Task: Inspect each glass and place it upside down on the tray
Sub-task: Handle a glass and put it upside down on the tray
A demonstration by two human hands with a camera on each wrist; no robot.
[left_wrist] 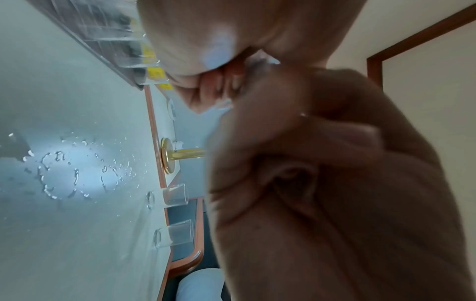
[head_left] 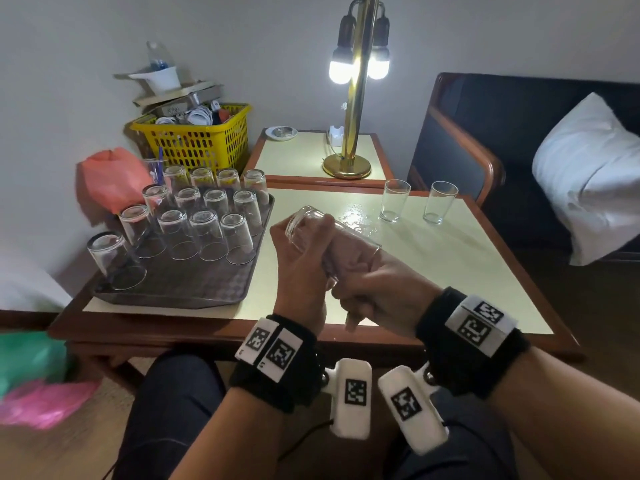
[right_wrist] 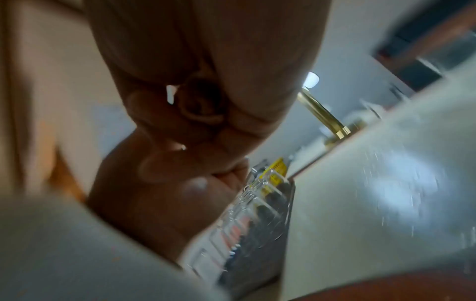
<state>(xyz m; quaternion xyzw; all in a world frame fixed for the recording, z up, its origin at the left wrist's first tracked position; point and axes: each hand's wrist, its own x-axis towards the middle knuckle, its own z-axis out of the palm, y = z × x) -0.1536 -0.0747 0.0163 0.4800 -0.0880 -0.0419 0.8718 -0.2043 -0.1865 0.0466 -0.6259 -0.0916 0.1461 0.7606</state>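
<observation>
Two hands' grips, left hand (head_left: pixel 301 271) and right hand (head_left: pixel 377 282), holding one tilted glass (head_left: pixel 311 226), tray (head_left: pixel 180 292) full of upturned glasses (head_left: pixel 204 233).

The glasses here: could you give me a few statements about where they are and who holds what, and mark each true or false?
1. Both hands hold one glass above the table. True: the left hand and the right hand grip it together.
2. The held glass is upright. False: it is tilted, lying nearly on its side.
3. The glasses on the tray stand upside down. True.
4. Two upright glasses stand on the table, one beside the other. True.
5. The lamp is switched off. False: its bulbs glow.
6. The tabletop is dry. False: water drops lie on it.
</observation>
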